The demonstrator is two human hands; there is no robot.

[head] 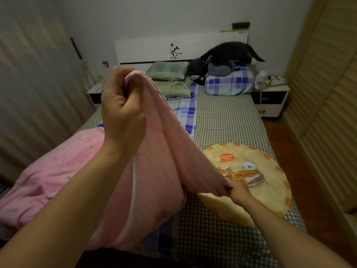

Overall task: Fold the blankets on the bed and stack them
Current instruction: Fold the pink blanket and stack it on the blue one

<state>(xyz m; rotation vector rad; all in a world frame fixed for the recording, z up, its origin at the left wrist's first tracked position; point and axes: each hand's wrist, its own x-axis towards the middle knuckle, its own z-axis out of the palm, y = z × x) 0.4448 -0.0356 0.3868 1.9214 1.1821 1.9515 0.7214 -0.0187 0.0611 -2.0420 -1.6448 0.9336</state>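
Mid-fold on the pink blanket (154, 171), left hand (121, 105) fisted round its top edge, right hand (236, 190) pinching the lower corner; next, probably bringing corners together over the bed (228, 117).

Held blanket (160, 161) pale pink w/ lighter trim; crumpled blanket (54, 165) brighter pink. Bed sheet (228, 120) grey-white small check; round cushion (257, 171) yellow w/ orange dots & cartoon print. Folded quilt (229, 82) blue-white plaid, plush toy (218, 57) dark grey, headboard (150, 49) white w/ black leaf motif.

Two bare forearms, no sleeves in view, left grip (120, 105) and right grip (238, 191) without rings or gloves
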